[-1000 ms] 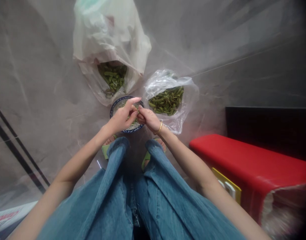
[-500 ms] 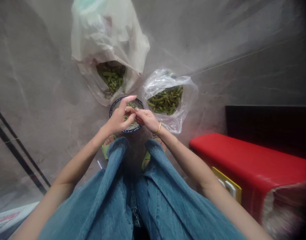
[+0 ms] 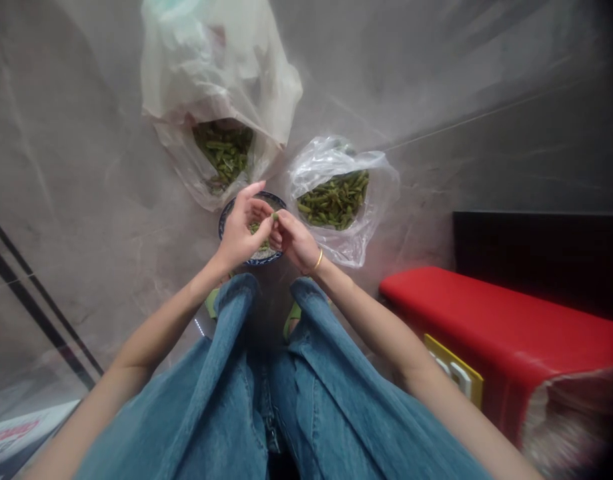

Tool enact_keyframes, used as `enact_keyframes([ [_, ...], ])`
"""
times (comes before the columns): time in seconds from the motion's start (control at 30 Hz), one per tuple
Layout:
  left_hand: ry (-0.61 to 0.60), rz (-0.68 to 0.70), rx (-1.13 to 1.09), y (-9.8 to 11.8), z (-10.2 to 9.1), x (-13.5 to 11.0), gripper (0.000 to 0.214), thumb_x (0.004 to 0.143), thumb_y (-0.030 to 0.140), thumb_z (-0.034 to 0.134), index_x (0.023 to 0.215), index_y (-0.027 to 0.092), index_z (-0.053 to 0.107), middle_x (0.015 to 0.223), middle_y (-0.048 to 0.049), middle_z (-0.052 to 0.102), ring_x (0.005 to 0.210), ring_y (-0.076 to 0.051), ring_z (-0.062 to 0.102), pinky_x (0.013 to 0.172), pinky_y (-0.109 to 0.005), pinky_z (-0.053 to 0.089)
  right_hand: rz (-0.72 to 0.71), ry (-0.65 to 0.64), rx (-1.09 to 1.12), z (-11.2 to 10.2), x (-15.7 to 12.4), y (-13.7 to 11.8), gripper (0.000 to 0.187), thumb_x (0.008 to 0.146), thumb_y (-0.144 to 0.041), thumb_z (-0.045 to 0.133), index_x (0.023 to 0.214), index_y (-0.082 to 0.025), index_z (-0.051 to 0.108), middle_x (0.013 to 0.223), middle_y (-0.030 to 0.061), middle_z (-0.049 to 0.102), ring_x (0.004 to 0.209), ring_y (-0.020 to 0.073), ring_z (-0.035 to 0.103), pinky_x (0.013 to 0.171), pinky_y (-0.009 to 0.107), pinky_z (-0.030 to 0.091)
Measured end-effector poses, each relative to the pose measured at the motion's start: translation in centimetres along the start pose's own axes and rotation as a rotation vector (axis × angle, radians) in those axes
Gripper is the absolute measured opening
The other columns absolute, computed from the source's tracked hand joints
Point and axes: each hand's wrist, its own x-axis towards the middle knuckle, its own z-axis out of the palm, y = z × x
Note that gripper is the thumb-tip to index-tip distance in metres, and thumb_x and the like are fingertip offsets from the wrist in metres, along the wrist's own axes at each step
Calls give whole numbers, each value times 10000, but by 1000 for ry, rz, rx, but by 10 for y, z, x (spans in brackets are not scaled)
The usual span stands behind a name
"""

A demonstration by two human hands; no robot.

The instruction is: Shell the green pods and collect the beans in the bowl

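Note:
Over a blue-and-white patterned bowl [image 3: 259, 261] my two hands meet. My right hand [image 3: 296, 241], with a gold bangle at the wrist, pinches a small green pod [image 3: 275, 217] between thumb and fingertips. Close against it, my left hand [image 3: 240, 230] is loosely curved, its index finger raised and its thumb apart from the fingers. Green bits [image 3: 261, 247] lie in the bowl, partly hidden by the hands. Beyond it, a large whitish plastic bag [image 3: 206, 80] opens onto green pods [image 3: 226, 155]. A clear plastic bag [image 3: 379, 180] to the right holds more pods [image 3: 333, 200].
A red box-like object [image 3: 486, 313] stands on the grey floor [image 3: 111, 167] at right, with a yellow-edged sign [image 3: 456, 370] against it and a dark panel [image 3: 536, 260] behind. Dark strips [image 3: 36, 313] cross the left side. My jeans-covered knees [image 3: 241, 293] flank the bowl's near side.
My right hand has turned, and the green pod now shows at its fingertips. My left hand has shifted slightly, its fingers more spread from the thumb. The bags and bowl stay put.

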Motion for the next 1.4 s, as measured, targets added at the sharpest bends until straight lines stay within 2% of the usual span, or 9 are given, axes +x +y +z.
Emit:
enact_keyframes([
  [0.3,115,-79,1,2,9,-4,445,882,300,578,1282,234,395,820,-6,614,737,-134,670,713,-274,586,9,111,81,8,1,8,323,890,-426,540,687,-207,417,519,-61,362,472,84,315,476,230,253],
  [0.47,164,-54,92,1,11,-5,423,840,158,569,1239,221,440,798,14,594,722,-112,650,698,-250,577,117,112,154,11,3,6,355,914,-425,501,659,-202,394,502,-70,323,451,73,295,460,204,259],
  [0.57,138,26,241,-1,5,-6,446,800,89,555,1221,211,472,833,15,613,768,-106,644,754,-250,568,255,44,236,7,3,3,339,939,-395,445,667,-194,415,490,-70,314,429,69,280,437,188,251],
  [0.73,-66,333,438,-4,-11,-4,339,791,45,523,1091,198,565,853,5,631,790,-92,629,736,-210,542,442,-51,304,-5,1,-1,342,965,-310,341,662,-184,437,471,-68,301,402,72,268,408,181,249],
  [0.8,-113,383,462,-4,-16,-1,307,813,67,531,1089,197,566,866,-1,635,799,-94,630,721,-206,538,475,-78,270,-7,1,-1,359,971,-298,297,670,-180,453,474,-60,331,402,74,278,398,182,235],
  [1.0,-135,390,465,-8,-22,5,279,837,102,532,1103,184,556,897,-13,648,822,-107,647,763,-228,542,302,14,79,-13,7,0,218,910,-314,476,746,-172,503,547,-54,440,429,54,326,405,186,214],
  [1.2,-181,344,463,-16,-24,1,165,880,165,515,1022,179,597,923,-25,682,866,-117,655,792,-246,545,273,-3,-63,-21,8,2,324,752,-407,677,648,-184,466,473,-79,391,414,49,307,403,201,184],
  [1.3,-130,255,395,-20,-26,1,225,898,230,530,1116,182,557,953,-25,691,891,-125,664,857,-283,542,231,48,-144,-22,9,4,310,745,-452,669,702,-185,516,512,-68,451,421,57,324,398,205,197],
  [1.4,-17,122,312,-31,-32,4,407,900,369,552,1254,191,459,1101,-77,666,942,-152,668,875,-314,543,60,108,-416,-17,24,-2,297,787,-433,631,658,-186,529,525,-54,455,470,71,366,426,208,267],
])
